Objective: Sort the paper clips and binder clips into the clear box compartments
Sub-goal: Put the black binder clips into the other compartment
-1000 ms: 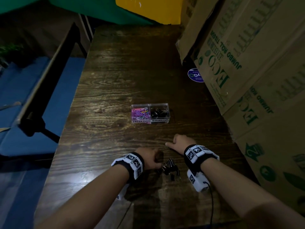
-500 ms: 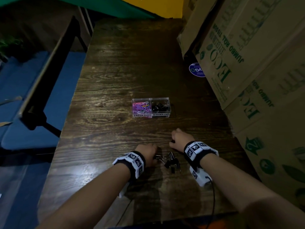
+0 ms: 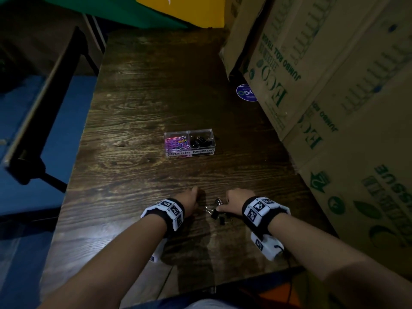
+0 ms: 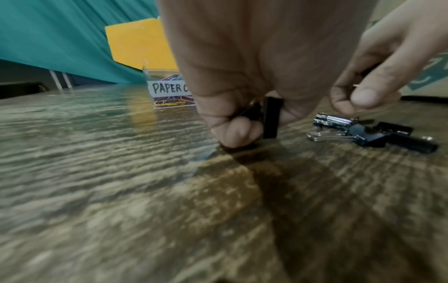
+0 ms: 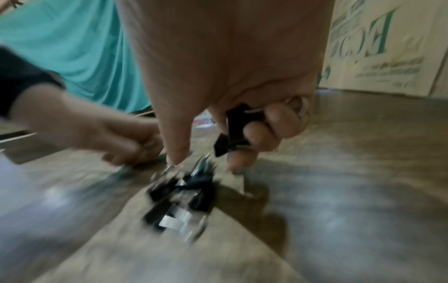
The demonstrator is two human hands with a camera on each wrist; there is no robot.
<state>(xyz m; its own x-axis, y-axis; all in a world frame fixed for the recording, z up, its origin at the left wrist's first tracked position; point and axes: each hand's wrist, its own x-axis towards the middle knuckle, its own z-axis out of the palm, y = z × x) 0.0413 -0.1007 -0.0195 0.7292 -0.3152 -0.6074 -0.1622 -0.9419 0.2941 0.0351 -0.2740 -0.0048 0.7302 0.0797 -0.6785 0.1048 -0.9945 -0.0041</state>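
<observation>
A clear two-part box (image 3: 189, 143) sits mid-table, labelled PAPER CLIPS on the left and BINDER CLIPS on the right; coloured paper clips (image 3: 176, 142) fill the left part, black binder clips (image 3: 200, 141) the right. A small pile of black binder clips (image 3: 217, 211) (image 4: 371, 130) (image 5: 181, 193) lies near the front edge between my hands. My left hand (image 3: 191, 200) (image 4: 244, 122) grips a black binder clip (image 4: 270, 119) low over the wood. My right hand (image 3: 234, 202) (image 5: 240, 137) holds black binder clips (image 5: 232, 130) in curled fingers, thumb down at the pile.
Stacked cardboard cartons (image 3: 334, 97) wall off the table's right side. A blue round sticker (image 3: 246, 93) lies by them. The dark wooden table (image 3: 145, 103) drops off at the left to a blue surface and a black frame (image 3: 33, 134). The box label (image 4: 169, 88) shows in the left wrist view.
My left hand moved left and away from the pile with a clip in it. My right hand came back and down onto the pile, its thumb at the clips.
</observation>
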